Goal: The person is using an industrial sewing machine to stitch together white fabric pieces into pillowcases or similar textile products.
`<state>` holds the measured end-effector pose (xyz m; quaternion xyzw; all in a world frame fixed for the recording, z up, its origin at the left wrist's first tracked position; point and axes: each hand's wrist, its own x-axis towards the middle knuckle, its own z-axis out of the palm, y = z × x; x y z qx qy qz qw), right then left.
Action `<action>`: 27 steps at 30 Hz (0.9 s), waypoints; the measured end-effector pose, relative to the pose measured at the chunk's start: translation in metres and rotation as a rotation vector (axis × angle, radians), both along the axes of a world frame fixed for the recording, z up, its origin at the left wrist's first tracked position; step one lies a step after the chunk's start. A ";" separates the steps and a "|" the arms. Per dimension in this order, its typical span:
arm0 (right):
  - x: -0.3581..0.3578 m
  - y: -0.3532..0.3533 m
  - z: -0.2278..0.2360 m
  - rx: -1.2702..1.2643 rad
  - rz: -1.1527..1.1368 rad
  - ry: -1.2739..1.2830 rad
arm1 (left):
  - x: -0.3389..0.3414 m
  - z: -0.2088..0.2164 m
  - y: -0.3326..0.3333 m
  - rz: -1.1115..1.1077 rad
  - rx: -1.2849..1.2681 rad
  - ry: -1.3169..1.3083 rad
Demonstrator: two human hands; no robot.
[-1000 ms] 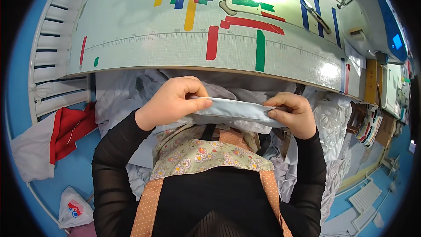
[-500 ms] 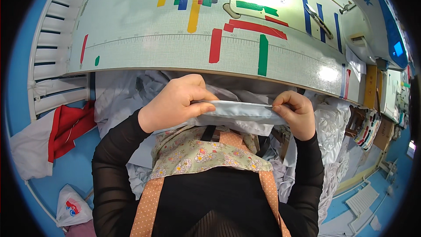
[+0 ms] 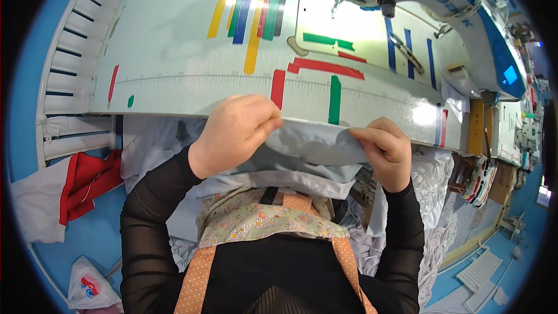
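A pale grey-white piece of fabric (image 3: 314, 144) is stretched between my two hands at the front edge of the sewing table (image 3: 192, 96). My left hand (image 3: 238, 131) pinches its upper edge, thumb against fingers, close to a red tape strip (image 3: 278, 89). At the other end my right hand (image 3: 385, 151) grips the same edge between thumb and fingers. The fabric's lower part hangs in folds over my lap, above a flowered apron (image 3: 261, 221). Part of the cloth is hidden behind my left hand.
A sewing machine (image 3: 465, 35) stands at the back right, its needle area over a bright plate. Thread snips (image 3: 407, 52) lie beside it. Coloured tape strips (image 3: 250, 29) mark the tabletop. White fabric (image 3: 430, 186) is heaped at the right, and a red-and-white garment (image 3: 87, 186) hangs at the left.
The fabric's edge has come up to the table's front edge, and more of its face now shows hanging down. My head view has shifted, bringing more of the sewing machine into sight.
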<state>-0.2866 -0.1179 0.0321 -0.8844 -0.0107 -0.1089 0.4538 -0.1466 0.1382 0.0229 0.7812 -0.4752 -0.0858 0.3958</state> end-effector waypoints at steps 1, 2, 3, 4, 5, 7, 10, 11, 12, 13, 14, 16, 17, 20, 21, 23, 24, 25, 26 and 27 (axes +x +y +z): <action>0.006 -0.003 0.001 -0.072 0.002 -0.046 | 0.007 -0.001 -0.006 0.043 -0.026 0.001; 0.013 -0.006 0.002 -0.144 0.004 -0.091 | 0.014 -0.003 -0.013 0.087 -0.053 0.003; 0.021 -0.010 0.003 -0.185 -0.022 -0.086 | 0.022 -0.005 -0.020 0.086 -0.067 -0.014; 0.030 -0.014 0.002 -0.196 -0.019 -0.115 | 0.030 -0.007 -0.027 0.097 -0.080 -0.035; 0.039 -0.019 0.001 -0.268 -0.024 -0.107 | 0.038 -0.010 -0.035 0.109 -0.092 -0.055; 0.058 -0.027 -0.004 -0.400 -0.037 -0.100 | 0.055 -0.013 -0.047 0.067 -0.129 -0.067; 0.081 -0.040 -0.011 -0.563 -0.022 -0.106 | 0.080 -0.017 -0.058 -0.031 -0.116 -0.153; 0.089 -0.044 -0.013 -0.606 -0.016 -0.141 | 0.086 -0.018 -0.061 -0.074 -0.064 -0.221; 0.094 -0.048 -0.015 -0.610 -0.011 -0.150 | 0.092 -0.019 -0.063 -0.085 -0.075 -0.234; 0.099 -0.052 -0.016 -0.625 -0.007 -0.139 | 0.098 -0.020 -0.065 -0.072 -0.013 -0.289; 0.104 -0.055 -0.017 -0.635 -0.004 -0.127 | 0.103 -0.020 -0.067 -0.059 0.050 -0.343; 0.114 -0.062 -0.018 -0.654 0.005 -0.140 | 0.112 -0.021 -0.072 -0.053 0.056 -0.379; 0.119 -0.064 -0.019 -0.667 0.007 -0.151 | 0.116 -0.022 -0.075 -0.048 0.065 -0.414; 0.133 -0.071 -0.018 -0.715 -0.004 -0.095 | 0.127 -0.022 -0.082 -0.042 0.078 -0.411; 0.138 -0.073 -0.019 -0.713 0.003 -0.093 | 0.131 -0.023 -0.084 -0.041 0.090 -0.406; 0.146 -0.077 -0.020 -0.741 -0.006 -0.135 | 0.136 -0.022 -0.087 -0.038 0.033 -0.389; 0.149 -0.079 -0.021 -0.742 0.000 -0.127 | 0.138 -0.022 -0.088 -0.041 0.020 -0.394; 0.151 -0.082 -0.022 -0.731 -0.012 -0.106 | 0.140 -0.021 -0.089 -0.039 0.028 -0.396; 0.153 -0.084 -0.025 -0.722 -0.025 -0.088 | 0.142 -0.022 -0.090 -0.037 0.037 -0.398; 0.154 -0.088 -0.025 -0.742 -0.014 -0.050 | 0.143 -0.021 -0.091 -0.036 0.039 -0.394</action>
